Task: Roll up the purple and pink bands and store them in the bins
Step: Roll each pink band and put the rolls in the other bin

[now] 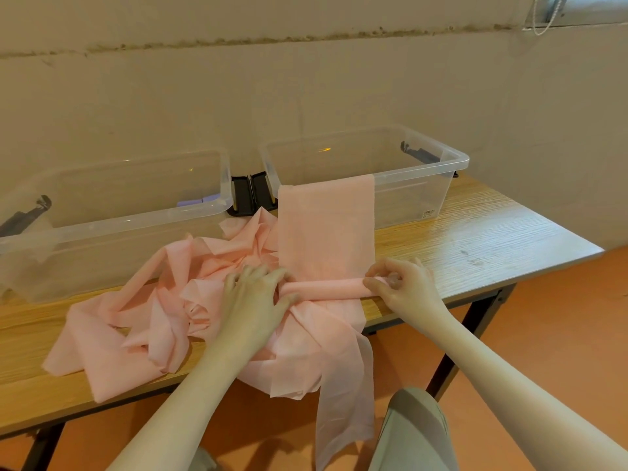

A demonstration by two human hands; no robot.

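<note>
Nearest the camera, a loose tail of the long, sheer pink fabric band [326, 232] hangs off the near edge of the wooden table [475, 239] toward an orange floor [560, 317], beside the person's grey-trousered knee [413, 433]. On the tabletop just above it the band's end has been turned into a slim roll [326, 288] lying left to right. The left hand [253, 297] curls over the roll's left end, fingers bent on the fabric; the right hand [404, 283] pinches the right end between thumb and fingertips. From the roll a flat stretch of band runs far and drapes over the near wall of the clear plastic bin on the right [424, 192]. The rest of the pink fabric lies crumpled in a heap across the left and middle of the table.

Rolling the pink band looks to be the step in hand, and it seems barely begun. The next move calls for both hands to turn the roll away evenly, keeping its edges square, while slack is drawn down off the bin wall and later out of the tangled heap.

Another clear plastic bin on the left [119, 226] holds something pale purple [200, 200] at its far right corner, possibly the purple band already rolled, though it is too small to be sure. Black lid latches [251, 193] sit between the bins. Behind stands a bare beige wall [306, 96].
</note>
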